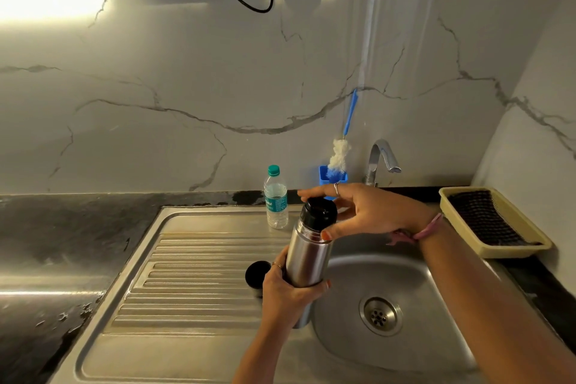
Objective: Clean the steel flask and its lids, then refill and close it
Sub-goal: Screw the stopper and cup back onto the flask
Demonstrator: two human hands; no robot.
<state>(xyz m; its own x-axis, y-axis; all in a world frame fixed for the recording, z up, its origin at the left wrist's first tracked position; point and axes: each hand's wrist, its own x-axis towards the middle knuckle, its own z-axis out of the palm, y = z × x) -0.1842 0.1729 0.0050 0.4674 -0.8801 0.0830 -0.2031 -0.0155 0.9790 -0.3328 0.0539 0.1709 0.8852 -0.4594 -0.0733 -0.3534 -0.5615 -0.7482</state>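
Fingers (299, 290) around flask (307, 259), fingertips (327, 235) on lid (321, 212)

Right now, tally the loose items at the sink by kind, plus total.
Steel flask, held over the sink: 1
Black lids: 2, inner lid on the flask, outer cup lid on the drainboard
Plastic water bottle: 1
Bottle brush: 1
Blue holder: 1
Beige tray: 1
Total: 7
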